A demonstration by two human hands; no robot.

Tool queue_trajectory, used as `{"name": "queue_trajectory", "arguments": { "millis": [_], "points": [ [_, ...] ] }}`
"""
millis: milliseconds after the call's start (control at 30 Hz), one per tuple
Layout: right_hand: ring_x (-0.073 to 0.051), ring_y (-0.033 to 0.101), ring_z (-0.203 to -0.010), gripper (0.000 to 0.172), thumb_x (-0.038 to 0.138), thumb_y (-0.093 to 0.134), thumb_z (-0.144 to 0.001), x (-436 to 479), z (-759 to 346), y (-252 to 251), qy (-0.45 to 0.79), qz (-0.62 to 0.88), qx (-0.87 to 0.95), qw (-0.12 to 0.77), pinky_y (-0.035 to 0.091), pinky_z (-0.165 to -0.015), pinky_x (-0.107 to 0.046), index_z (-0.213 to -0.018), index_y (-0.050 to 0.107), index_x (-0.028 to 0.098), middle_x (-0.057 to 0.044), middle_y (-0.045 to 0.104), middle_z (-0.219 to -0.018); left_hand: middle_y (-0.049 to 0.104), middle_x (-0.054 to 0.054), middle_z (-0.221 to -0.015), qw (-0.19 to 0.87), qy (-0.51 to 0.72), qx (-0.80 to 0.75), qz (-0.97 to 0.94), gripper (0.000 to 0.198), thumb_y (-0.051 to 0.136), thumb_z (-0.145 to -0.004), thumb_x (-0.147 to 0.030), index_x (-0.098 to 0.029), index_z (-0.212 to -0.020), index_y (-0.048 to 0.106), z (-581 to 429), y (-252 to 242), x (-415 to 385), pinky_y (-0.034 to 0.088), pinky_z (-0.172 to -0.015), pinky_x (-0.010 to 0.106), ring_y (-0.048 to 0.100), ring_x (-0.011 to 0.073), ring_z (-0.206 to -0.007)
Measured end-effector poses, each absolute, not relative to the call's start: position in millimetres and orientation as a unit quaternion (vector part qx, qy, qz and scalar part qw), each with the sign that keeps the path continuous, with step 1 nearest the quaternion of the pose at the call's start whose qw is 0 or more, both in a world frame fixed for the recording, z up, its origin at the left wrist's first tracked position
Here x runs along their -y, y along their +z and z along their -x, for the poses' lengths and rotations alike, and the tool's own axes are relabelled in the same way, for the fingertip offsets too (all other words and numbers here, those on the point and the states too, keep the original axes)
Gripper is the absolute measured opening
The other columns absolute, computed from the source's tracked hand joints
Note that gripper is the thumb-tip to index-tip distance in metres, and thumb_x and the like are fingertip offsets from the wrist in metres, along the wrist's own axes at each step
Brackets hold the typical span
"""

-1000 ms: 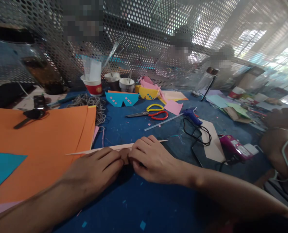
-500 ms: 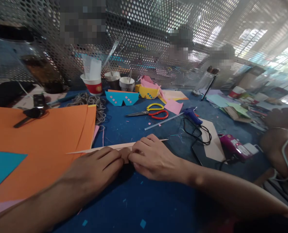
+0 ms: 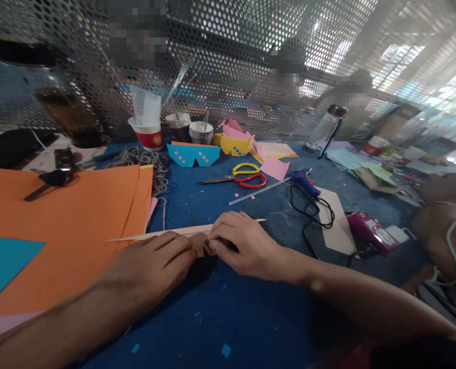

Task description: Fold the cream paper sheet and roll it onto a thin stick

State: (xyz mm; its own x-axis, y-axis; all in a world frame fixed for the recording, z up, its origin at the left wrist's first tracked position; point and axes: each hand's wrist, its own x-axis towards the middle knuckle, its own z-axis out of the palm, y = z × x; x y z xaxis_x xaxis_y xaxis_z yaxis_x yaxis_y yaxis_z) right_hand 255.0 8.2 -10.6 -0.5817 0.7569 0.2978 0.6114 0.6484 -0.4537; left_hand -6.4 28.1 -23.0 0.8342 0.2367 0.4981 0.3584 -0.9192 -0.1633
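A long piece of folded peach paper (image 3: pixel 199 243) lies across the blue table (image 3: pixel 197 318), its thin pointed ends sticking out on both sides. My left hand (image 3: pixel 162 261) is closed over its left part, fingers bent down onto the fold. From the right, my right hand (image 3: pixel 243 243) grips the same paper with thumb and fingers near a small notch in the front edge. Much of the paper is hidden under both hands. Beyond them stand a blue paper mask shape (image 3: pixel 193 155) with pink squares and a yellow one (image 3: pixel 235 147) with blue squares.
Scissors (image 3: pixel 235 178), a glue stick (image 3: pixel 259 191) and a blue glue gun (image 3: pixel 304 183) lie ahead. Orange sheets (image 3: pixel 77 205) cover the left side. A paper cup (image 3: pixel 149 134) stands behind grey string (image 3: pixel 146 166). Another person's arm (image 3: pixel 439 230) rests at right, near a magenta device (image 3: pixel 370 230).
My right hand's fingers have shifted slightly on the paper, and its thumb now lies forward along the fold, showing more of the notch. My left hand stays nearly still.
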Motion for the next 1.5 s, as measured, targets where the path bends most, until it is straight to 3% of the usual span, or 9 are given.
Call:
{"name": "queue_trajectory", "arguments": {
  "millis": [167,300,700,1067,1233,1500],
  "points": [
    [-0.022,0.067,-0.100,0.005,0.021,0.067,-0.105,-6.9,-251.0,-12.1,0.105,0.400,0.882,0.225,0.037,-0.088,-0.039,-0.103,0.070,0.020,-0.005,0.076,-0.108,0.077,0.005,-0.086,0.128,-0.243,0.162,0.948,0.045,0.034,-0.116,-0.015,-0.018,-0.094,0.073,5.7,-22.0,-27.9,0.056,-0.069,0.037,0.071,0.0224,-0.079],
    [-0.022,0.064,-0.103,0.007,0.018,0.064,-0.107,-7.5,-251.9,-12.4,0.099,0.404,0.889,0.190,0.034,-0.086,-0.039,-0.108,0.070,0.020,-0.006,0.075,-0.114,0.078,0.006,-0.088,0.127,-0.240,0.157,0.949,0.046,0.032,-0.116,-0.014,-0.017,-0.097,0.074,5.8,-21.6,-26.8,0.057,-0.071,0.037,0.072,0.0228,-0.080],
    [-0.022,0.062,-0.100,0.014,0.015,0.059,-0.107,-7.8,-252.3,-11.1,0.098,0.386,0.893,0.208,0.034,-0.085,-0.038,-0.107,0.072,0.020,-0.006,0.074,-0.110,0.071,0.003,-0.078,0.142,-0.252,0.189,0.938,0.042,0.039,-0.117,-0.019,-0.020,-0.090,0.071,-1.7,-21.9,-24.7,0.046,-0.065,0.039,0.065,0.0233,-0.074],
    [-0.022,0.061,-0.100,0.005,0.021,0.065,-0.100,-4.3,-247.3,-12.8,0.107,0.395,0.883,0.231,0.035,-0.087,-0.039,-0.102,0.069,0.022,-0.004,0.073,-0.108,0.073,0.003,-0.082,0.118,-0.277,0.222,0.927,0.027,0.050,-0.111,-0.015,-0.019,-0.092,0.069,-5.3,-24.3,-22.9,0.045,-0.065,0.037,0.065,0.0218,-0.078],
    [-0.022,0.060,-0.100,0.007,0.020,0.065,-0.097,-4.0,-243.2,-13.5,0.115,0.413,0.873,0.234,0.036,-0.086,-0.039,-0.103,0.069,0.021,-0.004,0.072,-0.107,0.073,0.004,-0.083,0.112,-0.280,0.217,0.928,0.029,0.046,-0.111,-0.012,-0.018,-0.094,0.068,-7.4,-21.2,-23.5,0.050,-0.069,0.036,0.066,0.0215,-0.077],
    [-0.022,0.061,-0.098,0.009,0.017,0.067,-0.101,-20.7,-240.5,10.6,0.180,0.423,0.877,0.137,0.041,-0.088,-0.038,-0.098,0.074,0.020,-0.005,0.072,-0.103,0.076,0.005,-0.087,0.085,-0.282,0.231,0.927,0.027,0.046,-0.111,-0.013,-0.018,-0.094,0.067,-9.0,-16.6,-23.2,0.053,-0.068,0.033,0.068,0.0201,-0.077]
  ]
}}
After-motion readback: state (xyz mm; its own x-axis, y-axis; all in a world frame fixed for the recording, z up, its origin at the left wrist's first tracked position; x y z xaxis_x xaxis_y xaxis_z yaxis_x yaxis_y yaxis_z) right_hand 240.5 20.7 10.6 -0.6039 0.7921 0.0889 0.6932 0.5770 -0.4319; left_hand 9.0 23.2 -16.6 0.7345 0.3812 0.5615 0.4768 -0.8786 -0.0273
